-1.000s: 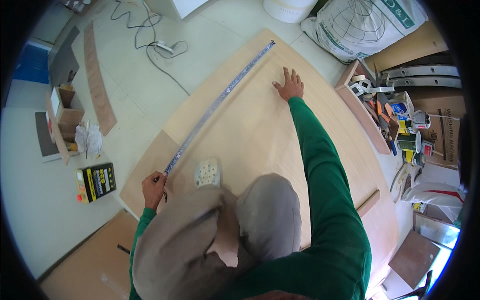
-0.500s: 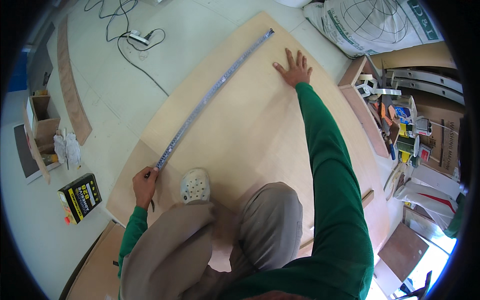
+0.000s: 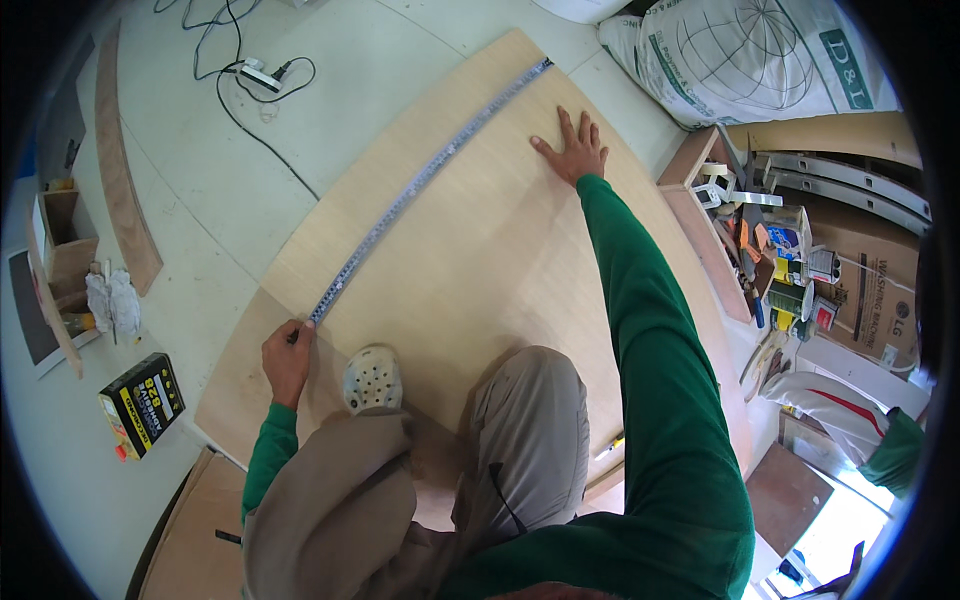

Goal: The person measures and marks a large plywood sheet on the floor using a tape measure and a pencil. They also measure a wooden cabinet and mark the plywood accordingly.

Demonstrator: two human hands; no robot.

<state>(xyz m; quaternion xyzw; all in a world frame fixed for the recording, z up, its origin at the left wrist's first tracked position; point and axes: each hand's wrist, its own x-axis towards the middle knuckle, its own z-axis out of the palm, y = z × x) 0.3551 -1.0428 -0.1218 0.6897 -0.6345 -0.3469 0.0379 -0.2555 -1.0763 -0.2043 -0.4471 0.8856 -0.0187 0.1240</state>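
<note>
A large pale plywood sheet with curved edges lies beneath me. Across it runs an extended tape measure blade, from the sheet's far corner to the near left. My left hand pinches the near end of that tape; a small dark tip pokes out of its fingers, its kind hidden. Flat on the sheet, right of the blade's far part, my right hand rests with fingers spread, touching no tape. A yellow utility knife lies by my right knee, partly covered by my sleeve.
A toolbox with tools and cans stands at the right, below a white sack. On the left floor are a black-and-yellow can, a curved wooden strip and a power strip with cords. My white clog stands on the sheet.
The view has shifted slightly. My left hand keeps its pinch on the tape, and my right hand stays flat on the sheet. The yellow knife shows more beside my knee.
</note>
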